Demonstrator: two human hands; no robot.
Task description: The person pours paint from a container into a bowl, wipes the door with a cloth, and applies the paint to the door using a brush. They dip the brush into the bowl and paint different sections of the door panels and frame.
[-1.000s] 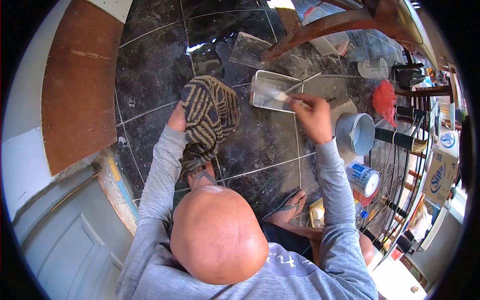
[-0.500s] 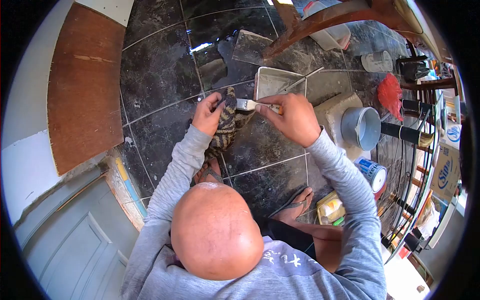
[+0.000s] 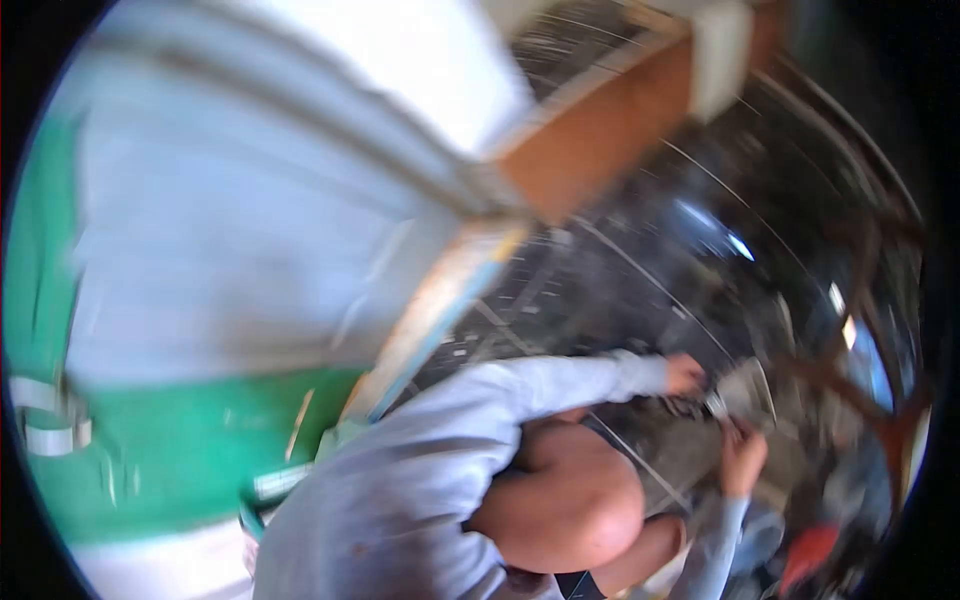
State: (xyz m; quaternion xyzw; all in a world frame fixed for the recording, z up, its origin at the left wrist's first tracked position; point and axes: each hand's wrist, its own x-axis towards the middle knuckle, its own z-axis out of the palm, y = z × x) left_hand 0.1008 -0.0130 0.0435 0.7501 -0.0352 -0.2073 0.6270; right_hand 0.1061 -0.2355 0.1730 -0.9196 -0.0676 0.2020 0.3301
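The view is smeared by motion. My left hand (image 3: 685, 374) is closed on a dark patterned cloth (image 3: 682, 405), which shows only as a blurred patch below the fingers. Facing it from the lower right, my right hand (image 3: 743, 460) grips a paintbrush (image 3: 715, 404). The brush's pale metal band points up and left at the cloth, close by the left fingers. Just beyond both hands lies a shallow whitish tray (image 3: 755, 388) on the floor, partly overlapped by the right hand and brush.
Dark floor tiles (image 3: 640, 310) spread around the hands. A brown board (image 3: 610, 130) and a blue-grey door (image 3: 250, 220) stand to the left, above a green surface (image 3: 200, 450). Wooden furniture legs (image 3: 825, 375) and a red plastic bag (image 3: 808, 555) are at the right.
The camera has swung left, so the hands and tray now sit lower right and the door fills the left. Both hands keep their grip on cloth and brush.
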